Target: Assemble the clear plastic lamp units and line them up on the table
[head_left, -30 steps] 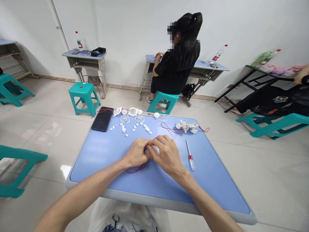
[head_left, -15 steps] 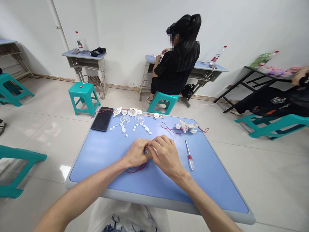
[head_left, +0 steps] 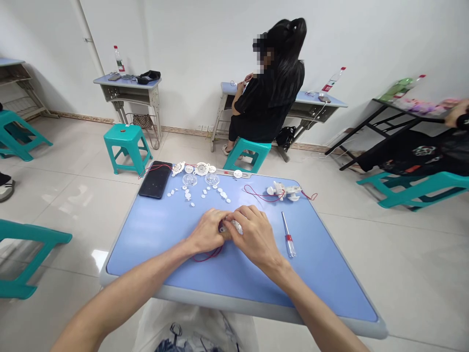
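A thin red wire [head_left: 207,255] loops out under the left hand [head_left: 207,232]. It and the right hand [head_left: 252,232] are curled tight mid-table [head_left: 164,254], pinching a small clear plastic part [head_left: 234,226] that's mostly hidden by fingers. A screwdriver [head_left: 288,234] lies just to the right, with white plastic bits [head_left: 205,190] and a phone [head_left: 156,180] farther back.

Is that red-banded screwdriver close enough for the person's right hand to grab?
Probably yes. The screwdriver lies on the table just right of the right hand, with nothing between them. That hand is busy, though, pinching the small part together with the left hand.
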`<state>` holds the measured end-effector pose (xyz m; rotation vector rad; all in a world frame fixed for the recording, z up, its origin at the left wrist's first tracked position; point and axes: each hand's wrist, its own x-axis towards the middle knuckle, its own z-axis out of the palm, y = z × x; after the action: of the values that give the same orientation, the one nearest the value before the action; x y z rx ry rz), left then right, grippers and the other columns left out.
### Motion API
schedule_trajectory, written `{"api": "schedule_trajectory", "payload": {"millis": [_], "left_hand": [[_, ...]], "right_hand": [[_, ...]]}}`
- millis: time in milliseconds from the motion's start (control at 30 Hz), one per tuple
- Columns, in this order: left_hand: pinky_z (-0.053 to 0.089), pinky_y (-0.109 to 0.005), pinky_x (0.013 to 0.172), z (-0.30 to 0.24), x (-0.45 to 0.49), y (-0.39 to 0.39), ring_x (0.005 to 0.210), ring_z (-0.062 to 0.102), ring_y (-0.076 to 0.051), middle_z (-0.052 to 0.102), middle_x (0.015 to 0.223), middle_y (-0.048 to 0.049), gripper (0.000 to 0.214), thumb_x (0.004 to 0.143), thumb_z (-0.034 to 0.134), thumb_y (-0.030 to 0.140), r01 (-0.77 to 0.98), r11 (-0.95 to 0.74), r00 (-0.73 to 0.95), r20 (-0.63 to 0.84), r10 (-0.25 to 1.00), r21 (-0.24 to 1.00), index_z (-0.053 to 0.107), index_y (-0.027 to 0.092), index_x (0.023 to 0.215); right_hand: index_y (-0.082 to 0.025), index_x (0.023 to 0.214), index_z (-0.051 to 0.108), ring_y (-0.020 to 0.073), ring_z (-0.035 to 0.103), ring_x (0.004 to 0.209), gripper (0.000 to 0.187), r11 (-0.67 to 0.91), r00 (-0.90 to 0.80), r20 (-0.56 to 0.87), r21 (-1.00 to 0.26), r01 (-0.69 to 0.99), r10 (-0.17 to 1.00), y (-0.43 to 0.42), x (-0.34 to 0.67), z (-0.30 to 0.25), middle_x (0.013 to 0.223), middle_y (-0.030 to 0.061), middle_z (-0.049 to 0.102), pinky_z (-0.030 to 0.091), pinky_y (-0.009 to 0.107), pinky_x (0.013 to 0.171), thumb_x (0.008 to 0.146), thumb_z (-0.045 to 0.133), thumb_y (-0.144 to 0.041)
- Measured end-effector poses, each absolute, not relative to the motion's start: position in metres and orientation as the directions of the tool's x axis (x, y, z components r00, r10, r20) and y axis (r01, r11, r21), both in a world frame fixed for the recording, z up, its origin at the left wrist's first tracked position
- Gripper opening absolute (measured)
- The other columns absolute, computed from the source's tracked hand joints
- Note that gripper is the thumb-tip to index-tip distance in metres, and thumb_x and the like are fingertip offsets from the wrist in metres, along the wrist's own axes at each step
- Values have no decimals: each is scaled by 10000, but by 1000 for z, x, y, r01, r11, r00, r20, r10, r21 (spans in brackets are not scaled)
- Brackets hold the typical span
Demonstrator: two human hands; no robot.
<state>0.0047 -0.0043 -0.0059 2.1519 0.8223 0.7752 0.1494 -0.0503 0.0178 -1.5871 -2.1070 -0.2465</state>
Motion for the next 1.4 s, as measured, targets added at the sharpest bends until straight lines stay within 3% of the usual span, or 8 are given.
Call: {"api": "schedule_trajectory", "payload": {"millis": [233, 467, 733, 833, 933, 1033, 1133, 1400], "left_hand": [[378, -300, 756, -7, 5, -4, 772, 519, -181, 644, 826, -19, 66, 772, 577, 139, 317, -554, 613, 279, 739, 770, 571, 177, 826], [382, -299, 754, -10, 5, -3, 773, 517, -178, 637, 820, -10, 77, 775, 629, 182, 306, -558, 611, 290, 737, 772, 587, 173, 838], [429, -335, 847, -9, 3, -3, 924, 577, -221, 680, 1018, -54, 454, 717, 758, 236, 363, -471, 592, 191, 783, 804, 630, 173, 1148], [444, -352, 876, -8, 3, -3, 967, 579, -238, 669, 1060, -87, 548, 687, 802, 253, 400, -440, 581, 149, 800, 804, 626, 142, 1195], [446, -362, 893, -7, 3, -3, 973, 580, -242, 671, 1058, -83, 539, 684, 813, 262, 409, -445, 582, 148, 800, 797, 639, 149, 1181], [444, -366, 907, -6, 3, -4, 977, 580, -242, 670, 1058, -75, 536, 686, 813, 259, 408, -447, 582, 150, 799, 796, 638, 162, 1184], [448, -362, 900, -7, 2, -4, 970, 579, -237, 664, 1051, -74, 542, 686, 813, 258, 409, -435, 577, 142, 804, 802, 635, 167, 1189], [448, -352, 873, -8, 2, -4, 931, 568, -230, 658, 1010, -72, 530, 677, 816, 251, 408, -429, 571, 142, 809, 806, 647, 152, 1170]], "right_hand": [[-192, 830, 634, 214, 532, 857, 116, 360, -251, 487, -144, 922, 837, -51, 148, 19, 840, 46, 657, 357, 335, 732, 904, 551, -158], [-198, 837, 619, 206, 522, 836, 148, 380, -238, 442, -266, 886, 865, -51, 150, 20, 846, 47, 651, 372, 338, 735, 904, 502, -138], [-202, 822, 635, 179, 617, 802, 170, 265, -66, 278, -779, 568, 958, -37, 170, 26, 822, 26, 670, 491, 328, 779, 879, 553, -340], [-196, 828, 642, 189, 643, 808, 257, 157, 40, 200, -866, 476, 979, -23, 189, 30, 848, 38, 684, 523, 347, 793, 842, 583, -446], [-196, 821, 660, 209, 644, 852, 246, 164, 103, 276, -787, 594, 956, -2, 206, 35, 883, 56, 704, 514, 375, 832, 823, 586, -431], [-193, 798, 675, 217, 630, 875, 186, 172, 55, 351, -583, 794, 935, 25, 219, 39, 901, 64, 710, 483, 375, 846, 837, 551, -326], [-181, 817, 691, 220, 614, 924, 194, 100, 3, 291, -340, 935, 957, 51, 226, 37, 947, 79, 709, 447, 337, 838, 858, 514, -248], [-173, 821, 722, 213, 621, 872, 190, 12, 12, 124, -192, 981, 992, 92, 224, 22, 912, 93, 714, 372, 277, 666, 851, 535, -190]]}}
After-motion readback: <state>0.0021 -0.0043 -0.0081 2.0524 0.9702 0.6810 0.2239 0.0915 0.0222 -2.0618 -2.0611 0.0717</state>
